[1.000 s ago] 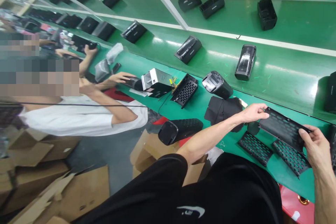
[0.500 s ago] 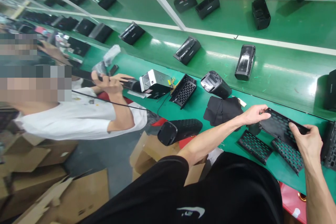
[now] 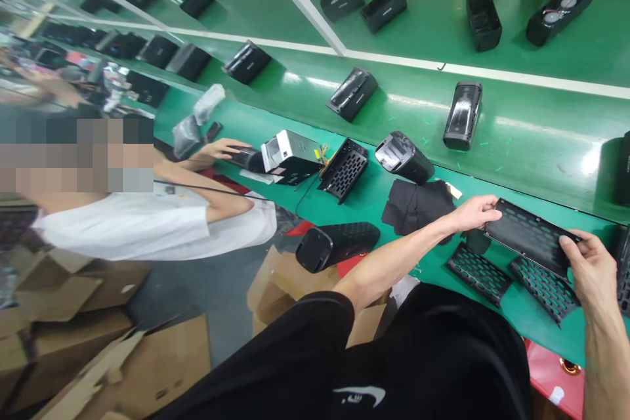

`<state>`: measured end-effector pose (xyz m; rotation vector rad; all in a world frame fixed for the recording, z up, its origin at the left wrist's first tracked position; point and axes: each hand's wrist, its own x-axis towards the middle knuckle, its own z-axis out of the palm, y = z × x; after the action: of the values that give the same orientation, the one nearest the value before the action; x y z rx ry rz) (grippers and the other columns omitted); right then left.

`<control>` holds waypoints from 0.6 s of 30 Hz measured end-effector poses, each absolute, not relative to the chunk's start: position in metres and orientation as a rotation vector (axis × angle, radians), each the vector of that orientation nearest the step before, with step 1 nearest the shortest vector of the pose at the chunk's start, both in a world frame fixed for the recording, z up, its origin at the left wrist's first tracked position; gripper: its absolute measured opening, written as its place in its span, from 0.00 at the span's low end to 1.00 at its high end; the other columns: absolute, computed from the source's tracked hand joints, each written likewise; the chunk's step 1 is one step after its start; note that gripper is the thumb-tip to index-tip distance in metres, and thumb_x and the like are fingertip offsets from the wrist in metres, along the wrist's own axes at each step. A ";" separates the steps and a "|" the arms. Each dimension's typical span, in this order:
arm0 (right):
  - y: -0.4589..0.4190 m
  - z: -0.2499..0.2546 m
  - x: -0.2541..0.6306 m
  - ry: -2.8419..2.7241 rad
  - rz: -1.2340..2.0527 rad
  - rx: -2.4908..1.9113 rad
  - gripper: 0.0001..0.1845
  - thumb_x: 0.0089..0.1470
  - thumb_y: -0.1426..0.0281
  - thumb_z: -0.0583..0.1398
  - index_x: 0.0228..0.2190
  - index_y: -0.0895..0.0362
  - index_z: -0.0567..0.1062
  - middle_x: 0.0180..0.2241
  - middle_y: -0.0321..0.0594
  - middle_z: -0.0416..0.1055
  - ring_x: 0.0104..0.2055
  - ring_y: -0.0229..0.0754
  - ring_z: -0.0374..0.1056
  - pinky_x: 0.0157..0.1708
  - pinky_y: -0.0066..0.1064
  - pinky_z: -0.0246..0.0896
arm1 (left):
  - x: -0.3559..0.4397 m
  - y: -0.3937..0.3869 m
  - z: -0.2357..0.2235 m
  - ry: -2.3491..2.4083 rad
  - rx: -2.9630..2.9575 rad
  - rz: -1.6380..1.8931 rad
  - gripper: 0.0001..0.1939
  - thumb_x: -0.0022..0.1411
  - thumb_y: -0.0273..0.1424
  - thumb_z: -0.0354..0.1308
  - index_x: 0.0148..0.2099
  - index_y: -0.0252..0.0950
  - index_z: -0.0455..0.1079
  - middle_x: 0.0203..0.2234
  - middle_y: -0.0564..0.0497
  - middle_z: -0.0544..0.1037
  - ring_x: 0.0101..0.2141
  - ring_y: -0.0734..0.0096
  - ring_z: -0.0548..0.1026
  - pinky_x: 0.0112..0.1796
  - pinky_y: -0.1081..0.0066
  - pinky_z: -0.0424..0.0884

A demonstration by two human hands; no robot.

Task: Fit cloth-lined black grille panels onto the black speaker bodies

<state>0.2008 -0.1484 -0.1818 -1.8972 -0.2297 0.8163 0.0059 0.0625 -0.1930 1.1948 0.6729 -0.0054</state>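
Note:
I hold a black perforated grille panel (image 3: 530,236) above the green bench (image 3: 374,200). My left hand (image 3: 473,212) grips its left end, fingers curled over the edge. Its right end is pinched in my right hand (image 3: 588,268). Two more black grille panels (image 3: 478,272) (image 3: 544,289) lie flat on the bench just beneath it. A pile of black cloth pieces (image 3: 417,206) rests left of my left hand.
A person in a white shirt (image 3: 147,220) works at my left beside a silver box (image 3: 290,152). Black speaker housings (image 3: 461,115) ride the green conveyor. A black speaker (image 3: 337,243) overhangs the bench edge. Cardboard boxes (image 3: 118,354) fill the floor.
My right hand slid from the panel's middle back to its right end. The neighbour lowered the raised hands toward the bench. A speaker unit and another hand appeared at the top right.

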 end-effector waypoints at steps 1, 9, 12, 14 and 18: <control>-0.149 -0.185 0.201 -0.202 0.830 -1.873 0.36 0.40 0.45 0.75 0.43 0.55 0.78 0.27 0.31 0.67 0.25 0.37 0.56 0.26 0.30 0.54 | 0.006 0.062 -0.194 0.673 1.192 -0.003 0.26 0.57 0.51 0.66 0.38 0.40 0.57 0.23 0.64 0.53 0.21 0.82 0.53 0.25 0.74 0.49; -0.149 -0.185 0.202 -0.106 0.839 -1.791 0.35 0.38 0.49 0.78 0.43 0.55 0.78 0.24 0.28 0.65 0.21 0.32 0.55 0.19 0.24 0.48 | 0.005 0.064 -0.202 0.670 1.175 0.017 0.26 0.57 0.51 0.67 0.37 0.40 0.57 0.22 0.64 0.54 0.21 0.82 0.54 0.25 0.74 0.50; -0.150 -0.183 0.204 -0.049 0.863 -1.704 0.34 0.32 0.54 0.80 0.39 0.54 0.77 0.26 0.30 0.69 0.23 0.33 0.60 0.21 0.24 0.54 | 0.003 0.066 -0.203 0.686 1.160 0.014 0.24 0.60 0.52 0.64 0.36 0.40 0.58 0.21 0.63 0.56 0.20 0.80 0.57 0.25 0.73 0.51; -0.151 -0.184 0.205 -0.032 0.873 -1.704 0.34 0.29 0.56 0.80 0.37 0.54 0.76 0.27 0.31 0.70 0.23 0.32 0.61 0.21 0.24 0.55 | 0.002 0.067 -0.203 0.697 1.171 0.000 0.23 0.62 0.52 0.62 0.36 0.40 0.59 0.21 0.62 0.58 0.21 0.79 0.58 0.26 0.73 0.53; -0.151 -0.186 0.204 -0.002 0.852 -1.718 0.32 0.29 0.57 0.80 0.35 0.55 0.76 0.26 0.30 0.70 0.22 0.31 0.59 0.20 0.22 0.53 | 0.003 0.067 -0.206 0.708 1.192 -0.003 0.22 0.62 0.51 0.62 0.38 0.39 0.60 0.21 0.63 0.56 0.20 0.80 0.57 0.25 0.73 0.52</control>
<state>0.2038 -0.1508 -0.1859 -1.7184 -0.0023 0.8525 0.0029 0.0666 -0.2065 1.1917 0.7084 -0.0034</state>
